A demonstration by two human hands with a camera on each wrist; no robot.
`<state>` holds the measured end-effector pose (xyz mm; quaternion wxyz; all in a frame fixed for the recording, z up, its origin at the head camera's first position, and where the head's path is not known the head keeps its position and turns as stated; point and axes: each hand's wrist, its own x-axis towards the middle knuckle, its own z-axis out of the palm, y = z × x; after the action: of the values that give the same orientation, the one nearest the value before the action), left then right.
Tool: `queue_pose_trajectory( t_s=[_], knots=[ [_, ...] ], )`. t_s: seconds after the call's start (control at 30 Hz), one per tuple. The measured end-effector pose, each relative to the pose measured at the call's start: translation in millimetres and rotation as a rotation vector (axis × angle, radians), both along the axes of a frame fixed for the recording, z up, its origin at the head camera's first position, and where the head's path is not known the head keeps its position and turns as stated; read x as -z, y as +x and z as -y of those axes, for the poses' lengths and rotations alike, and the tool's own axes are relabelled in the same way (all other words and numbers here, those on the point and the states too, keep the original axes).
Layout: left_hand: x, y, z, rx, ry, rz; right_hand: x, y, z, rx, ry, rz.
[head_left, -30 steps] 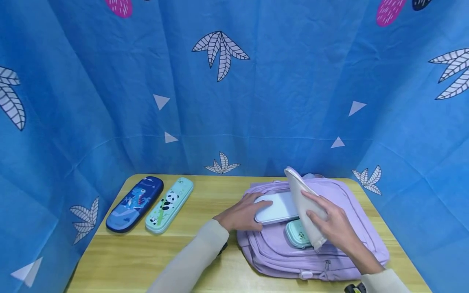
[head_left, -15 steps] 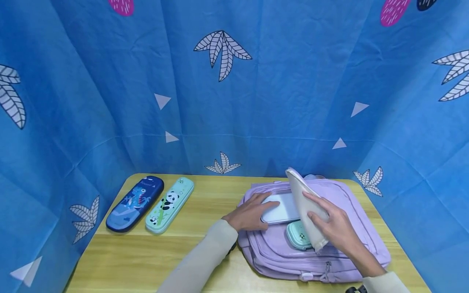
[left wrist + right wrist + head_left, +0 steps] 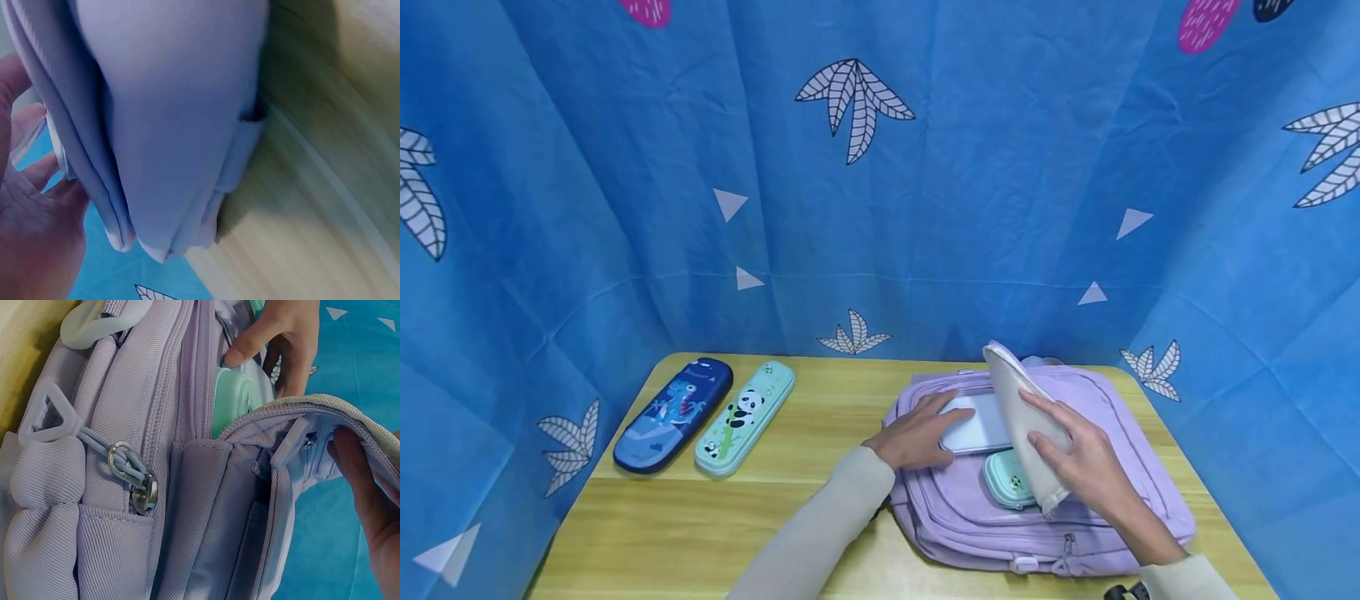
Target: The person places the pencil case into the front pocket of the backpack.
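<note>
A lilac backpack (image 3: pixel 1120 442) lies on the table, its front pocket flap (image 3: pixel 1021 417) raised. My right hand (image 3: pixel 1078 458) grips the flap's edge, thumb on the pale lining side; the right wrist view shows the zip (image 3: pixel 300 407) along it. My left hand (image 3: pixel 913 437) holds the left end of a pale, whitish-blue pencil case (image 3: pixel 985 425), its other end hidden behind the flap. Below that case, a small mint-green zipped case (image 3: pixel 1006 479) rests in the pocket, partly covered by the flap. In the left wrist view, the backpack's side (image 3: pixel 175 106) hides most of what the fingers hold.
To the left on the wooden table (image 3: pixel 647 533) lie a dark blue dinosaur pencil case (image 3: pixel 673 417) and a mint panda pencil case (image 3: pixel 747 419), side by side. A blue curtain (image 3: pixel 1000 208) surrounds the table at the back and sides.
My left hand has slid the pale pencil case to the right, further behind the flap, mostly in the first half second. The right hand keeps the flap raised in the same place.
</note>
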<state>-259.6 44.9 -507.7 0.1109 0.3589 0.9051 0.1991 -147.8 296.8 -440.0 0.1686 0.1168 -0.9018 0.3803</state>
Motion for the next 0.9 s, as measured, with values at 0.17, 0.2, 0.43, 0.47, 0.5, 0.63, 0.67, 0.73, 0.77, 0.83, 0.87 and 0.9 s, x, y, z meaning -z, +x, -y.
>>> queue_pose_trajectory(
  t_s=[0.17,0.2,0.43,0.47,0.5,0.63,0.67,0.73,0.77,0.83,0.87,0.9],
  knots=[
    [-1.3,-0.9,-7.2,-0.019,0.007,0.011,-0.3,-0.3,-1,0.018,0.006,-0.010],
    [-1.1,-0.9,-8.1,-0.022,0.011,0.015,-0.3,-0.3,-1,0.022,0.008,-0.008],
    [0.4,3.2,-6.6,-0.059,0.032,0.012,0.1,0.9,-4,0.045,0.016,0.005],
    [0.1,3.6,-5.4,-0.066,0.030,-0.003,-0.3,0.5,-4,0.048,0.020,0.004],
    [-0.2,3.9,-4.2,-0.073,0.030,-0.018,-0.8,0.2,-4,0.050,0.023,0.003],
    [-0.6,5.2,-0.2,-0.117,0.022,-0.055,-3.5,-0.5,-6,0.041,0.024,0.029],
    [-0.7,5.8,0.7,-0.130,0.020,-0.058,-4.5,-0.7,-7,0.034,0.022,0.040],
    [0.0,7.1,2.4,-0.154,0.010,-0.061,-6.5,-1.5,-8,0.018,0.025,0.052],
    [0.5,7.9,3.2,-0.163,0.003,-0.066,-7.9,-2.1,-9,0.009,0.027,0.055],
    [2.6,9.0,4.0,-0.178,-0.010,-0.083,-10.0,-3.4,-11,-0.018,0.035,0.061],
    [3.8,9.5,4.4,-0.182,-0.016,-0.094,-10.8,-3.9,-12,-0.038,0.033,0.069],
    [4.7,10.5,4.9,-0.185,-0.021,-0.100,-11.8,-4.5,-13,-0.051,0.037,0.081]
  ],
)
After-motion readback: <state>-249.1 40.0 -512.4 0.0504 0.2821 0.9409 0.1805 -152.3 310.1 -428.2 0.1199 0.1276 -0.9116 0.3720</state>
